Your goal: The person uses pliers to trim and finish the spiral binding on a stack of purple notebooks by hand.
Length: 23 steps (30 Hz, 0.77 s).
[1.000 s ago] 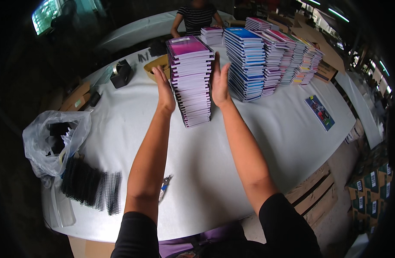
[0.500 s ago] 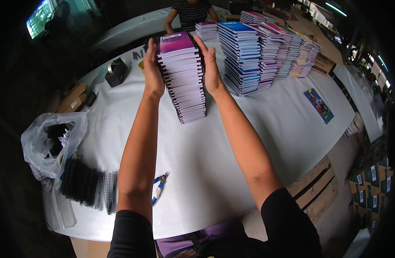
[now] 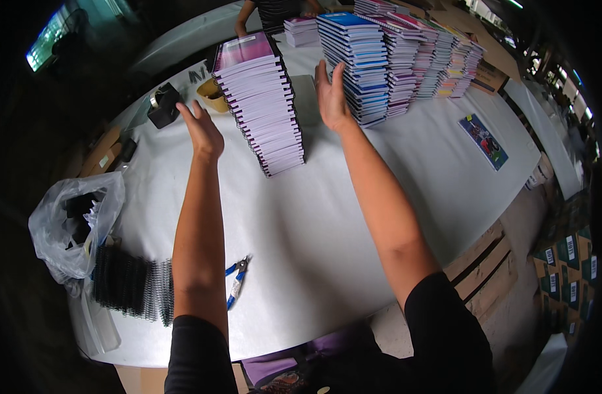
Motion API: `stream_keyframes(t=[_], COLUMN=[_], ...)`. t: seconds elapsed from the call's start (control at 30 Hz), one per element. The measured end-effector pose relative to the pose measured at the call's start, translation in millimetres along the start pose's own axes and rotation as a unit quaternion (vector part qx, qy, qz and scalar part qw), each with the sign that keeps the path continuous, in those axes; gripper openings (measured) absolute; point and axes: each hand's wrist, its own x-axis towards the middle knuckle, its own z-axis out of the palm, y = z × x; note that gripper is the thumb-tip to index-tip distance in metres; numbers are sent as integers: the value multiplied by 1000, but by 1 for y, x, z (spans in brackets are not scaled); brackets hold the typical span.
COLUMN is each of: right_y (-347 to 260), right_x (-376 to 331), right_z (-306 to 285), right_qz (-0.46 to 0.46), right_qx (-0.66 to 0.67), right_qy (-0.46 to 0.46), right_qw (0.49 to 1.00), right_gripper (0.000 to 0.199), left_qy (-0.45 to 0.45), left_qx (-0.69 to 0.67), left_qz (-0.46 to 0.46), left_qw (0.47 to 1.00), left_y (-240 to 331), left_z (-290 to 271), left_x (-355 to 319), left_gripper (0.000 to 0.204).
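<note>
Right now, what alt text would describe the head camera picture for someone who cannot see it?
A person's left hand and right hand, both open, are raised on either side of a tall stack of purple spiral notebooks on a white table, touching nothing. More notebook stacks stand behind, with blue pliers and black wire coils near the front.

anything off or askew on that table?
The tall stack of notebooks between the open left hand and right hand leans, its top offset from its base. Neither hand touches it. Nothing looks spilled or damaged.
</note>
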Motion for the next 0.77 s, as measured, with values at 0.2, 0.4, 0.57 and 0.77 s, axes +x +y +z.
stream_keyframes(t=[0.2,0.4,0.57,0.77], right_y=[88,94,101,96], right_x=[-53,-57,-59,-56], right_z=[21,7,14,8], right_qz=[151,160,200,83], right_qx=[55,110,70,-72], right_qy=[-2,36,-15,76], right_qw=[987,980,977,991], right_gripper=[104,101,92,83], left_qy=[-20,-48,-38,-167], left_qx=[-67,-223,-141,-155], left_qz=[-43,-147,-33,14], left_qw=[997,963,989,974], left_y=[-88,-77,-88,-73], left_z=[37,24,37,66], left_x=[-50,-55,-66,-75], left_gripper=[78,78,71,76])
